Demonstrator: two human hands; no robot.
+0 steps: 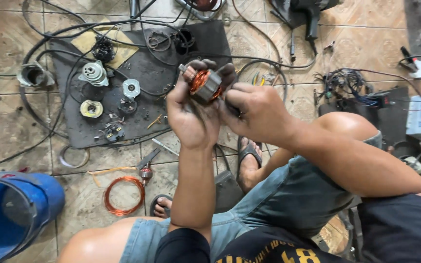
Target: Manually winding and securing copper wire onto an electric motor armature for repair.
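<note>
My left hand [191, 114] grips a small motor armature [204, 84] with copper windings and a grey steel core, held up in front of me. My right hand [255, 111] is closed against the armature's right side, its fingers pinching at the winding end. Whether a small tool sits in those fingers is hidden. Both hands hover above a tiled floor, over my knees in denim shorts.
A dark rubber mat [137, 114] carries several motor parts, bearings and housings. A copper wire coil [124, 196] lies on the floor, a blue bucket [13, 212] stands at lower left. Black cables loop around the mat, and a tangle of wires [347, 83] lies at right.
</note>
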